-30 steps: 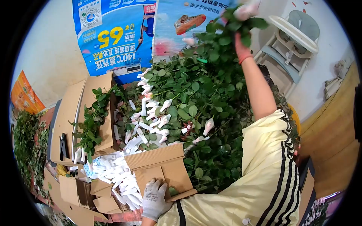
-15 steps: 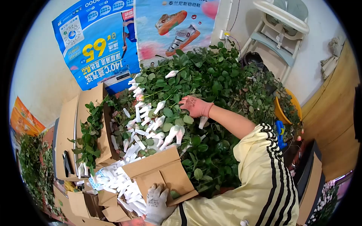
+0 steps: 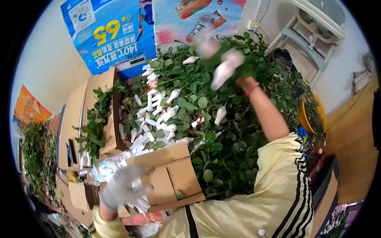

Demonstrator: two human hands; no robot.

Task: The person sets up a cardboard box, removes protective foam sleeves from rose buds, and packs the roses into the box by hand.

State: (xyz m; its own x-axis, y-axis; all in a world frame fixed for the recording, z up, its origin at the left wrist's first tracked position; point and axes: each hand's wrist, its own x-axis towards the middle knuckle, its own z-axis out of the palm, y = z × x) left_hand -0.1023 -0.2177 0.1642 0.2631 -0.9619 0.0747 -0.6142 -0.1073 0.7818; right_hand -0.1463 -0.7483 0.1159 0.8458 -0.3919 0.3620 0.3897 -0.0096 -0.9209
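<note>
My right hand (image 3: 247, 83), in a reddish glove and partly hidden by leaves, grips several roses (image 3: 228, 67) with white net sleeves on their heads; they are blurred, above the pile of leafy rose stems (image 3: 234, 150). Blurred too is my left hand (image 3: 124, 186), in a grey-white glove, over the white sleeves (image 3: 141, 202) at the left edge of an open cardboard piece (image 3: 158, 182); its fingers are smeared. More sleeved rose heads (image 3: 173, 96) lie along the left side of the pile.
Cardboard boxes (image 3: 72, 119) with a leafy bunch (image 3: 95, 123) on them stand at the left. Folded cardboard pieces (image 3: 78, 195) lie nearer. A yellow tub (image 3: 304, 117) and a high chair (image 3: 305, 47) are at the right. Posters (image 3: 115, 35) hang behind.
My left hand has left the cardboard's lower edge and moved left and up. My right hand has moved up and right from the pile and now has sleeved roses in it.
</note>
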